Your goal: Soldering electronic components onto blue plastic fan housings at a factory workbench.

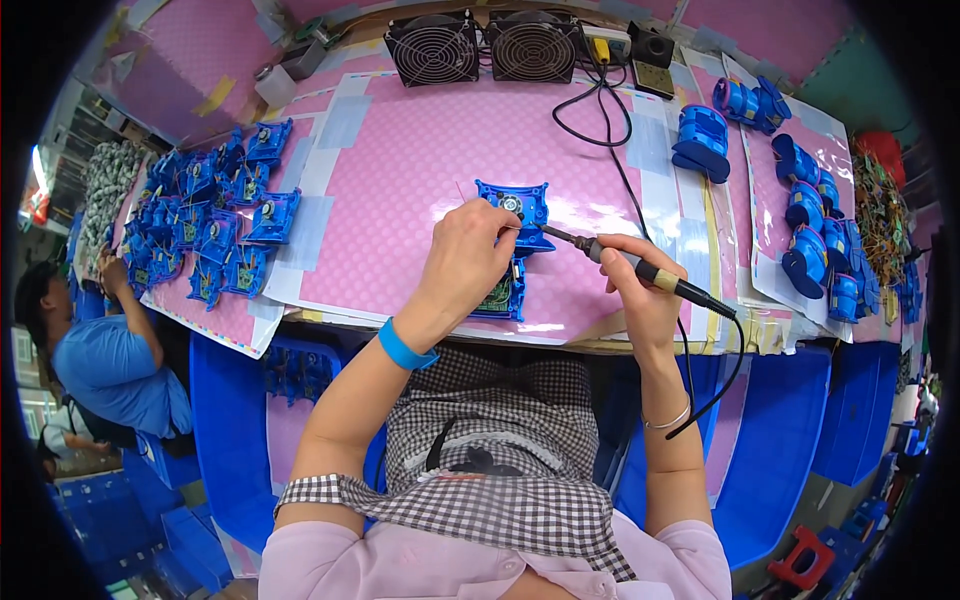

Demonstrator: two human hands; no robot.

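Observation:
A blue plastic housing (533, 196) with a round metal part in it lies on the pink table mat, and a second blue half with a green circuit board (497, 298) lies against its near side. My left hand (468, 252) is closed in a pinch over the housing's left part; what is between the fingertips is too small to make out, though a thin red wire sticks up beside them. In my right hand (645, 287) is a soldering iron (627, 262), gripped like a pen. Its tip points left and reaches the housing's right edge near my left fingertips.
Many blue housings (215, 235) are heaped at the left. Rounded blue assemblies (805, 205) stand at the right beside bundled wires (880, 215). Two black fans (435, 50) stand at the back, with a black cable (608, 120) nearby. Blue bins (775, 450) flank my lap. Another person sits far left.

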